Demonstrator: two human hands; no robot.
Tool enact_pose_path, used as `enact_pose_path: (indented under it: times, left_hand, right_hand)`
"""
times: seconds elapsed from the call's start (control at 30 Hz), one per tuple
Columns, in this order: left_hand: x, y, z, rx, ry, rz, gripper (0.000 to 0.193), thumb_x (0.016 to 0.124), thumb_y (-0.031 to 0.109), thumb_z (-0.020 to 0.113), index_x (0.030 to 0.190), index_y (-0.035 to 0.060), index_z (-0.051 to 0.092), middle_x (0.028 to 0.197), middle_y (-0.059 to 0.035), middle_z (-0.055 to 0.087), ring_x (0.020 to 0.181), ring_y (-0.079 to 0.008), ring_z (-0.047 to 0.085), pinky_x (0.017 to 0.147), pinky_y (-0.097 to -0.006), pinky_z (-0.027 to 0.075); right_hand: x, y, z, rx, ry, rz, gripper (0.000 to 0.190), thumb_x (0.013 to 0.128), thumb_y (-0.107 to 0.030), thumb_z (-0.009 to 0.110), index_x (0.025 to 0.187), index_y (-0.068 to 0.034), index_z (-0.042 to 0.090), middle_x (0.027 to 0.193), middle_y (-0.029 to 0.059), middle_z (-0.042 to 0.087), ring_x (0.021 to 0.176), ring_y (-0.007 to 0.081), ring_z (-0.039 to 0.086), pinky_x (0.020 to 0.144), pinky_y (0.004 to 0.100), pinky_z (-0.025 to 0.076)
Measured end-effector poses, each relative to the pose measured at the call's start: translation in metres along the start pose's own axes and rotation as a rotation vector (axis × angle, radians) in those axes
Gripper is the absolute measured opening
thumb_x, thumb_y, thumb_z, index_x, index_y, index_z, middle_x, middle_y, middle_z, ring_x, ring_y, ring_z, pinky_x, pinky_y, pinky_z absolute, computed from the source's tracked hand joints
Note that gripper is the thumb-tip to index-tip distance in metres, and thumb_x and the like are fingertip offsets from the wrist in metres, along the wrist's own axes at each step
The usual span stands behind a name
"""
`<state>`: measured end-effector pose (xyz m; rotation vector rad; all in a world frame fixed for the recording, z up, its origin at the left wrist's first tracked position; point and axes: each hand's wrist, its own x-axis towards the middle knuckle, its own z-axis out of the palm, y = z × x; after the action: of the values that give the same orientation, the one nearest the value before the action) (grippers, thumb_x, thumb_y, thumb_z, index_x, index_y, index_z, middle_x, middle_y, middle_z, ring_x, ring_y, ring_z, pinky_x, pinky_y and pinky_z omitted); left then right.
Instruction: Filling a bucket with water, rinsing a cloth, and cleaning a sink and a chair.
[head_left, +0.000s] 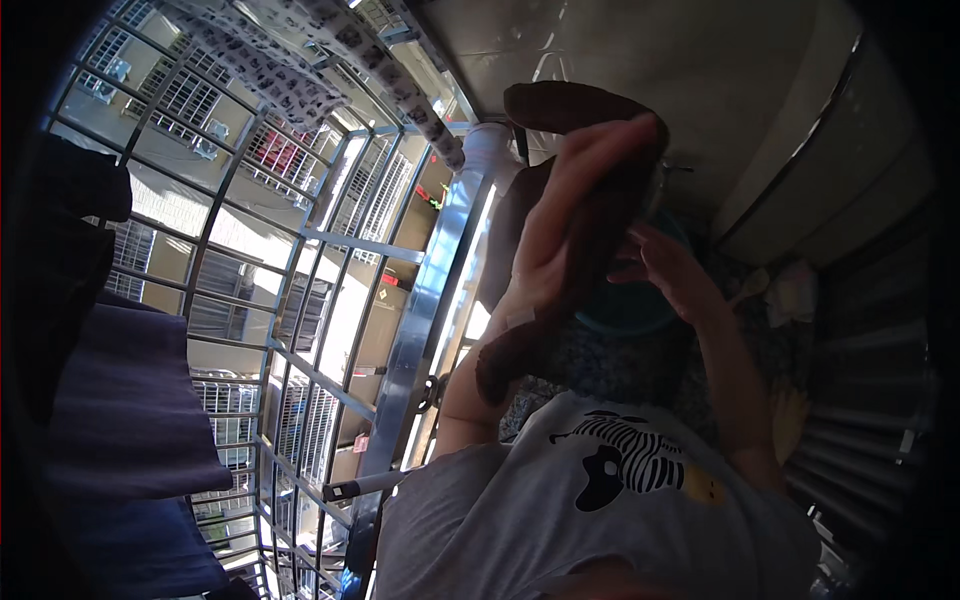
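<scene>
A dark brown cloth hangs in folds over my left hand, which is raised in front of me and grips it; one end sticks out above the hand and another lies across my left forearm. Part of the left fingers is hidden by the cloth. My right hand is just to the right of the cloth, fingers apart, holding nothing that I can see. Whether its fingertips touch the cloth is unclear. Beneath both hands, in shadow, stands a round green basin.
A metal window cage and a shiny frame rail run along the left. Patterned fabric hangs at the upper left, with purple cloth and blue cloth lower down. At the right are a wall panel and dark ribbed material.
</scene>
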<state>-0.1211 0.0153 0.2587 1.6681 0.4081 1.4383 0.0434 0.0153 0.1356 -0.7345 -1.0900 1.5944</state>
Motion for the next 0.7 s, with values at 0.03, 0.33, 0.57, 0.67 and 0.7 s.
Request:
enact_pose_path:
  times: [0.03, 0.33, 0.57, 0.67, 0.7]
  left_hand:
    - [-0.005, -0.016, 0.01, 0.175, -0.266, 0.064, 0.041, 0.085, 0.0, 0.047, 0.126, -0.0014, 0.055, 0.129, -0.0167, 0.05, 0.119, -0.0277, 0.051, 0.101, -0.0336, 0.04]
    - [-0.024, -0.077, 0.048, -1.536, 0.067, -0.23, 0.038, 0.094, 0.015, 0.046, 0.131, 0.0054, 0.049, 0.128, -0.0116, 0.053, 0.123, -0.0249, 0.047, 0.103, -0.0401, 0.038]
    - [-0.036, -0.15, 0.036, -1.223, 0.253, -0.257, 0.037, 0.096, 0.027, 0.042, 0.12, 0.0008, 0.051, 0.107, -0.0091, 0.052, 0.089, -0.0181, 0.051, 0.081, -0.0344, 0.042]
    - [-0.048, -0.14, 0.033, -0.598, 0.281, -0.219, 0.04, 0.095, 0.024, 0.044, 0.126, -0.0006, 0.048, 0.12, -0.0137, 0.051, 0.109, -0.0237, 0.051, 0.092, -0.0386, 0.041]
    - [-0.049, -0.135, 0.042, -0.615, 0.263, -0.232, 0.04, 0.095, 0.024, 0.044, 0.126, -0.0006, 0.048, 0.12, -0.0137, 0.051, 0.109, -0.0237, 0.051, 0.092, -0.0386, 0.041]
  right_hand:
    - [-0.014, 0.001, -0.001, -0.001, 0.032, 0.016, 0.033, 0.09, -0.023, 0.056, 0.111, 0.001, 0.064, 0.099, 0.0103, 0.064, 0.089, 0.0203, 0.064, 0.075, 0.0294, 0.053]
    - [0.015, 0.024, 0.079, -0.385, 0.147, -0.159, 0.034, 0.088, -0.024, 0.057, 0.11, 0.0, 0.063, 0.101, 0.0115, 0.064, 0.09, 0.0217, 0.064, 0.074, 0.0311, 0.053]
    - [0.005, 0.018, 0.05, -0.724, 0.279, -0.286, 0.034, 0.087, -0.025, 0.057, 0.109, 0.0, 0.062, 0.103, 0.0124, 0.064, 0.09, 0.0227, 0.064, 0.073, 0.0325, 0.053]
    - [-0.013, 0.018, 0.038, -0.874, 0.279, -0.321, 0.035, 0.086, -0.025, 0.057, 0.109, 0.0, 0.062, 0.103, 0.0128, 0.064, 0.09, 0.0231, 0.064, 0.072, 0.033, 0.053]
    - [-0.015, 0.017, 0.032, -0.928, 0.282, -0.336, 0.035, 0.086, -0.025, 0.057, 0.109, 0.0, 0.062, 0.103, 0.013, 0.064, 0.09, 0.0233, 0.064, 0.072, 0.0332, 0.053]
